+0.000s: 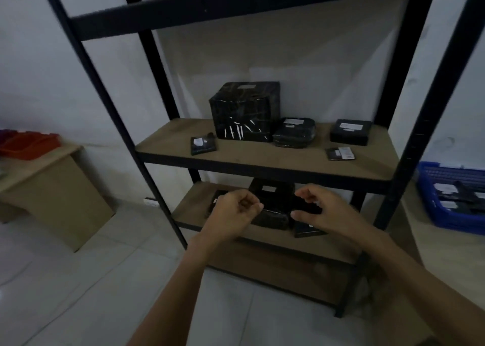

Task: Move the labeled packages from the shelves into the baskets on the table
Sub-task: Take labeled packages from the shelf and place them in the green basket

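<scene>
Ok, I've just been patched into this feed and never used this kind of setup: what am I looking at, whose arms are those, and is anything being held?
There is no machine here. One wide-angle camera sits on a person's head, looking forward and down, so the two bare arms are theirs. The left hand and right hand reach toward the lower shelf of a black metal rack; both are half curled and neither has a grip on anything yet. Several black wrapped packages lie just behind them. On the middle shelf stand a big black box, a rounded package, a flat box and two small flat packets. A blue basket, already holding packages, sits far right; orange baskets sit on a table, left.
</scene>
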The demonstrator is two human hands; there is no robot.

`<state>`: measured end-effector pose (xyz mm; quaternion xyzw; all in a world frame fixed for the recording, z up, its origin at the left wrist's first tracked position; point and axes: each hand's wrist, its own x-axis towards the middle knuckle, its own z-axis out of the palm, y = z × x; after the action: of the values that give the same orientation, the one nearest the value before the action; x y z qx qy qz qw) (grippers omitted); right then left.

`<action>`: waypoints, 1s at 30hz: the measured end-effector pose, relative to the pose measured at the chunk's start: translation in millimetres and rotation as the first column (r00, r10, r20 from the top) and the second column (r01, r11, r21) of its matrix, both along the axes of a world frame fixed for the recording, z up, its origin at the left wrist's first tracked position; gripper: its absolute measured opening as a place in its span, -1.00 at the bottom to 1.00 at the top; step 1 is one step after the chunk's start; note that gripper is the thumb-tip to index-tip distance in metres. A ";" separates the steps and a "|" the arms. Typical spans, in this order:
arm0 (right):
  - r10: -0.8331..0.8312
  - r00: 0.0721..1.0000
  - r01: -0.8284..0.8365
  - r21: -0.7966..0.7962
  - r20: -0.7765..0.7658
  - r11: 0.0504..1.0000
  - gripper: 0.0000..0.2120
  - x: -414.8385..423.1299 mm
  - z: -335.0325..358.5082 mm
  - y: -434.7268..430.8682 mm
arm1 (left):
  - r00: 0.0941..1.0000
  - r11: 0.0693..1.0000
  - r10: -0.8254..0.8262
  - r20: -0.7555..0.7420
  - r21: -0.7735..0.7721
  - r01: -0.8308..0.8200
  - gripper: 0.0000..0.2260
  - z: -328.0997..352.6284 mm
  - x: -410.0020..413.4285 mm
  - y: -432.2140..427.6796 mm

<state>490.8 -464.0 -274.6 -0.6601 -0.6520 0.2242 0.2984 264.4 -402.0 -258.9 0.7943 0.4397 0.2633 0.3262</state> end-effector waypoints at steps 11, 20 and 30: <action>-0.265 0.958 0.268 0.013 -0.112 0.963 -0.68 24.5 0.9 114.5 | 0.988 0.988 -0.155 -0.021 -0.025 0.154 -0.96 -18.7 64.5 155.2; -0.517 0.824 0.542 0.054 -0.231 0.839 -0.54 75.6 -7.5 207.6 | 0.930 0.960 0.052 -0.363 0.275 0.053 -0.14 -58.6 119.6 222.7; -0.641 0.753 0.627 -0.130 -0.152 0.768 -0.43 97.2 -20.8 266.4 | 0.865 0.916 0.144 -0.480 0.395 0.067 -0.18 -74.2 131.9 235.6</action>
<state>588.0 -197.6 -295.4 -0.8279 -0.3503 0.1936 0.3930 396.3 -166.4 -333.1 0.8754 0.4621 0.1392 0.0273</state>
